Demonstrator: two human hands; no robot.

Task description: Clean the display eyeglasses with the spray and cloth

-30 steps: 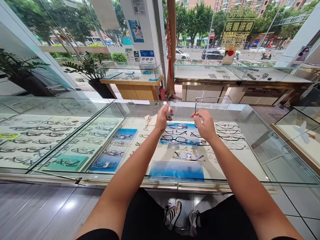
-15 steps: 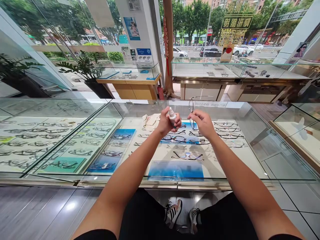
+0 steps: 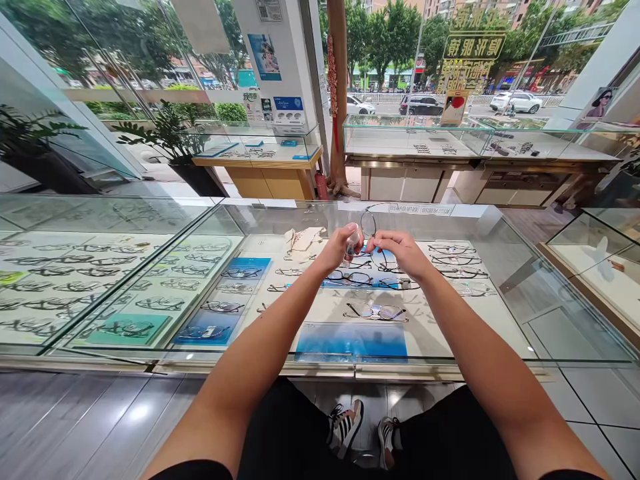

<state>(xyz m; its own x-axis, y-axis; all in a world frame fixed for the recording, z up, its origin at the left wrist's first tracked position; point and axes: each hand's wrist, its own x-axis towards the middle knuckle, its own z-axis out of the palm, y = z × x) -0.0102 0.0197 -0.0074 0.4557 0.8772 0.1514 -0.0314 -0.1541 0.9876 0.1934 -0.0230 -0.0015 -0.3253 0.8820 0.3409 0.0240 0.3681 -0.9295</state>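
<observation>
One pair of eyeglasses (image 3: 369, 223), long axis steep, is pinched in the fingers of the right hand (image 3: 401, 251), upper lens just right of the small bottle (image 3: 353, 239) gripped in the left hand (image 3: 337, 249).

Daylight fills a tall clear-glass window (image 3: 430, 67) with gold lettering (image 3: 473, 45). A glass-topped wooden cabinet (image 3: 270, 182) stands near a brown trunk-like post (image 3: 339, 87); glossy grey floor tiles (image 3: 90, 427) reflect light.

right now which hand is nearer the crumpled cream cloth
Left. The left hand, around the small spray bottle, is just right of the crumpled cream cloth; the right hand, holding the thin-rimmed eyeglasses, is farther right.
</observation>
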